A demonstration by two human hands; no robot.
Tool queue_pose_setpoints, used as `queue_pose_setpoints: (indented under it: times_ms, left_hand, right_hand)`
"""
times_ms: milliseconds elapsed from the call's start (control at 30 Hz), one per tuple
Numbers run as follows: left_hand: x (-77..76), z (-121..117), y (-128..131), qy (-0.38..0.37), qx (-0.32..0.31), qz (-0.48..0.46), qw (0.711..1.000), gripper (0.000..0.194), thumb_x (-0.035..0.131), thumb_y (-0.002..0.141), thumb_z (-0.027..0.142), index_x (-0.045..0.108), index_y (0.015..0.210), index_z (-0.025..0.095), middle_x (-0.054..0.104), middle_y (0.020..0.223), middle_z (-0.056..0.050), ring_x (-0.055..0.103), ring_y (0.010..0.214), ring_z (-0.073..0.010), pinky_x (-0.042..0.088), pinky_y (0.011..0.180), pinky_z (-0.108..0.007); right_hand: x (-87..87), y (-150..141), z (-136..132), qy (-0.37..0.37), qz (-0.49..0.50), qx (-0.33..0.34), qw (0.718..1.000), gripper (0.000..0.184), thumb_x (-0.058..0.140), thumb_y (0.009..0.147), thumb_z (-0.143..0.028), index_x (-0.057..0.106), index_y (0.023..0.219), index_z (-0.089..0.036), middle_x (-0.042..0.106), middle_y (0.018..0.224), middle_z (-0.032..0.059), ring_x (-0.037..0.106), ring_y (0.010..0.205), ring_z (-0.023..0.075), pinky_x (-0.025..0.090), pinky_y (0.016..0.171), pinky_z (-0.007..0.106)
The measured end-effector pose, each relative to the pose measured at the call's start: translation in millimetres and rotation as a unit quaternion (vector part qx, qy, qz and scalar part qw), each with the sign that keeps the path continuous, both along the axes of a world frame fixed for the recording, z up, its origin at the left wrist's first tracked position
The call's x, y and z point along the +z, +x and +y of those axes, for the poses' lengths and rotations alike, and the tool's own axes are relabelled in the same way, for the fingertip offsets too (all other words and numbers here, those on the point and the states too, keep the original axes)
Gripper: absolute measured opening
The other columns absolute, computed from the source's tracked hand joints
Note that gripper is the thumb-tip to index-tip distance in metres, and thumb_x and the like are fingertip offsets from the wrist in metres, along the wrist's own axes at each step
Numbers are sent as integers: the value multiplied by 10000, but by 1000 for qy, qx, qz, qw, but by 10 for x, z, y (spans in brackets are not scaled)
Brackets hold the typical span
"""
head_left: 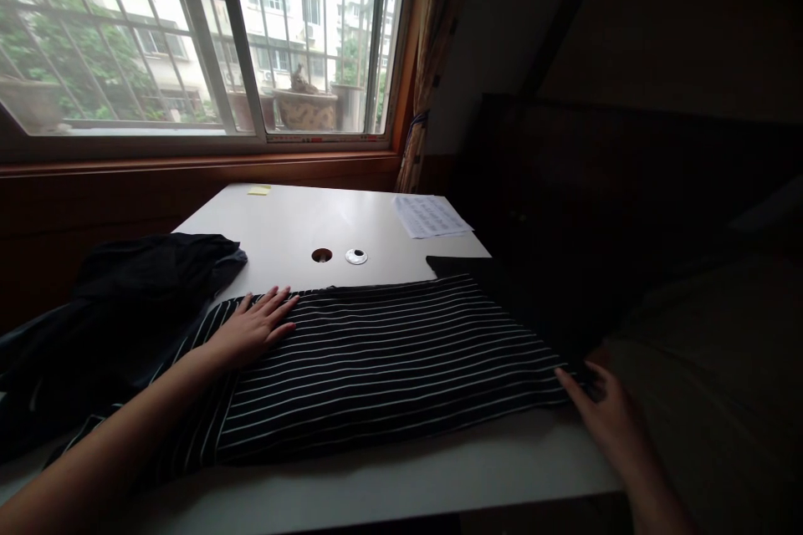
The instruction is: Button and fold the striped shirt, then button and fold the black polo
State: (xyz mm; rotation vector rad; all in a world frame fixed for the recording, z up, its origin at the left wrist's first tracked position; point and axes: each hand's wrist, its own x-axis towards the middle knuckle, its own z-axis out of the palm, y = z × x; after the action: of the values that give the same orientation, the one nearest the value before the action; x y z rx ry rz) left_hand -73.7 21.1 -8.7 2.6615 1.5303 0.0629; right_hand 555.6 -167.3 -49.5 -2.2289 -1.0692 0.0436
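Note:
A black garment with thin white stripes [389, 359] is spread across the white table, with its stripes running lengthwise. Near its left end, my left hand [254, 326] lies flat on the cloth, fingers spread. My right hand [606, 410] is at the right end, its thumb on top of the hem and its fingers curled round the edge, partly lost in shadow. At the left, a heap of dark clothing [144, 284] rests by the striped cloth. Behind the garment's right part, a piece of dark cloth [457, 267] shows, its far extent too dark to make out.
The white table [301, 217] has a round hole [322, 255] and a white ring-shaped cover [356, 256]. Printed papers [432, 216] lie at the far right, and a yellow sticky note [258, 191] at the back. A barred window [263, 42] and a curtain [427, 84] stand beyond.

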Motion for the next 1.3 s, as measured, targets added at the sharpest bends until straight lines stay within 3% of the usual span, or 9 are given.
queue_pose_setpoints:
  times_ms: [100, 200, 433, 700, 800, 900, 1067, 1200, 1300]
  left_hand:
    - [0, -1, -35, 0, -9, 1, 1000, 608, 294, 1027, 588, 250, 1569, 316, 178, 1658, -51, 149, 1536, -321, 116, 1203, -609]
    - [19, -65, -137, -1, -12, 0, 1000, 602, 316, 1020, 594, 247, 1566, 349, 171, 1659, -23, 145, 1534, -332, 147, 1199, -627]
    - [-11, -346, -825, 25, -21, -47, 998, 569, 428, 966, 636, 456, 1478, 391, 307, 1626, 3, 285, 1494, -337, 294, 1186, -582]
    - [-94, -833, -1437, 55, 18, -123, 991, 520, 470, 949, 609, 593, 1383, 350, 463, 1548, 5, 429, 1423, -313, 445, 1126, -465]
    - [-99, -934, -1433, 56, 25, -131, 989, 514, 481, 945, 603, 602, 1374, 347, 487, 1529, 2, 472, 1392, -314, 462, 1111, -464]
    - [-80, -960, -1389, 55, 20, -138, 989, 519, 476, 942, 617, 617, 1360, 343, 511, 1509, -6, 481, 1383, -322, 468, 1101, -478]
    - [-47, -949, -1341, 45, 18, -152, 987, 506, 464, 957, 595, 603, 1373, 343, 508, 1512, -5, 464, 1396, -320, 464, 1104, -485]
    - [-98, -956, -1365, 38, 24, -148, 988, 518, 492, 952, 585, 574, 1401, 338, 481, 1536, -3, 424, 1425, -310, 435, 1129, -477]
    - [-155, -983, -1431, 41, 35, -141, 989, 530, 514, 937, 599, 584, 1393, 338, 507, 1515, -5, 424, 1424, -318, 432, 1130, -489]
  right_hand:
    - [77, -76, 53, 24, 181, -15, 983, 916, 695, 647, -696, 471, 1347, -149, 652, 1137, 201, 659, 1036, 368, 552, 847, 440]
    - [160, -174, 73, 58, 234, -6, 970, 947, 776, 540, -623, 500, 1311, -147, 674, 1085, 184, 665, 1012, 367, 547, 842, 431]
    - [363, -309, 52, 16, 33, -27, 999, 503, 567, 763, -555, 671, 1116, -212, 678, 1063, 129, 650, 942, 326, 499, 806, 440]
    - [973, -804, 295, 12, -116, -15, 993, 379, 539, 795, -436, 707, 1070, -235, 678, 832, 88, 602, 680, 272, 443, 613, 381]
    - [1279, -1134, 567, 64, -153, 37, 985, 324, 555, 805, -392, 707, 1040, -229, 711, 872, 93, 640, 744, 281, 473, 678, 389]
    - [1596, -1691, 881, 139, -165, 158, 964, 275, 550, 830, -293, 688, 1056, -223, 732, 979, 86, 676, 871, 272, 505, 801, 380]
    - [1797, -3093, 1052, 174, -148, 436, 870, 290, 530, 872, -128, 634, 1133, -197, 713, 1084, 79, 667, 981, 224, 509, 906, 360]
    - [1538, -4067, 753, 74, -205, 670, 710, 319, 560, 896, -155, 596, 1212, -174, 705, 969, 61, 640, 859, 211, 514, 755, 330]
    - [1345, -4325, 537, 20, -193, 765, 615, 418, 560, 977, -439, 540, 1325, -208, 711, 969, 41, 648, 844, 204, 508, 732, 323]
